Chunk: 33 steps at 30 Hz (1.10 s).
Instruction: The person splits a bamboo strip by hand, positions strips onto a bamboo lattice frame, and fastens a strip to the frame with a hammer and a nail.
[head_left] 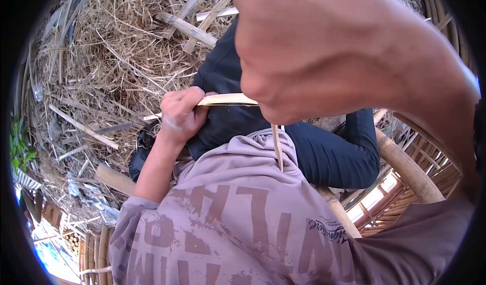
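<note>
My left hand (pixel 183 111) is closed around a pale split bamboo strip (pixel 228 99) above my dark-trousered lap. The strip runs right until its end goes behind my right hand (pixel 288 57), which is large and close to the camera. My right fingers are curled into a fist, and what lies inside them is hidden. Below that fist a thin, tapered brown piece (pixel 277 148) hangs down in front of my shirt. I cannot tell whether it is part of what the fist holds.
Dry straw and shavings (pixel 126 36) cover the ground ahead and to the left. Bamboo pieces (pixel 187 29) lie beyond my knee. At the right stand a thick bamboo pole (pixel 410 166) and a slatted bamboo structure (pixel 425 153). Green leaves (pixel 21 145) show at far left.
</note>
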Available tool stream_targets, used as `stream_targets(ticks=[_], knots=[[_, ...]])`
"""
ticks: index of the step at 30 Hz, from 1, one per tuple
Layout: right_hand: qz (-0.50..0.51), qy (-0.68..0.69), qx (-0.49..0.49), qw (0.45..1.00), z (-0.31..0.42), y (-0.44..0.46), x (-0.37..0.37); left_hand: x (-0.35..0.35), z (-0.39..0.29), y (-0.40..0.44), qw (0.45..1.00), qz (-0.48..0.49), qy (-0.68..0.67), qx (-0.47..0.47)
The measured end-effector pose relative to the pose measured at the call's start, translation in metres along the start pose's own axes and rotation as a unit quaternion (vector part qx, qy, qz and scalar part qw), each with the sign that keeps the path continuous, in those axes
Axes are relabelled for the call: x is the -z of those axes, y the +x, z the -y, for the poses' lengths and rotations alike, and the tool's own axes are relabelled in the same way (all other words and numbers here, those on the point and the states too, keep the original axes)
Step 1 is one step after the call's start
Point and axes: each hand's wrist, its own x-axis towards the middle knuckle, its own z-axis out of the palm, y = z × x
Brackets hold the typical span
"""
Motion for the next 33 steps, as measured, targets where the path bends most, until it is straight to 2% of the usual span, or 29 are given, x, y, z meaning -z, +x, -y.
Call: stream_targets(ticks=[6,7,8,10,13,20,26,28,31,33], knots=[[-0.073,-0.045,-0.098,0.991,-0.005,-0.042,0.020,0.006,0.001,-0.013,0.999,0.028,0.014,-0.017],[-0.073,-0.063,-0.107,0.990,-0.005,-0.045,0.025,0.005,0.003,-0.007,0.998,0.037,0.031,-0.029],[-0.065,-0.083,-0.116,0.988,-0.003,-0.050,0.029,0.001,0.004,-0.006,0.998,0.003,-0.006,-0.060],[-0.042,-0.135,-0.123,0.982,0.010,-0.051,0.038,0.005,0.000,-0.007,0.998,0.057,-0.011,-0.030],[-0.054,-0.034,-0.182,0.981,0.008,-0.057,0.038,0.003,-0.003,-0.003,0.998,0.058,-0.023,-0.019],[-0.050,0.014,-0.202,0.978,0.015,-0.067,0.041,0.005,-0.008,-0.007,0.999,0.036,-0.024,-0.009],[-0.013,0.062,-0.204,0.977,0.033,-0.076,0.042,0.009,-0.007,-0.010,0.997,0.054,-0.023,-0.046],[-0.014,0.020,-0.234,0.972,0.041,-0.079,0.047,0.013,-0.005,-0.011,0.996,0.070,-0.007,-0.055],[0.005,-0.106,-0.207,0.972,0.051,-0.080,0.059,0.019,0.001,-0.010,0.993,0.085,0.008,-0.078],[-0.039,-0.082,-0.246,0.965,0.061,-0.092,0.040,0.019,0.004,-0.010,0.993,0.084,0.014,-0.085]])
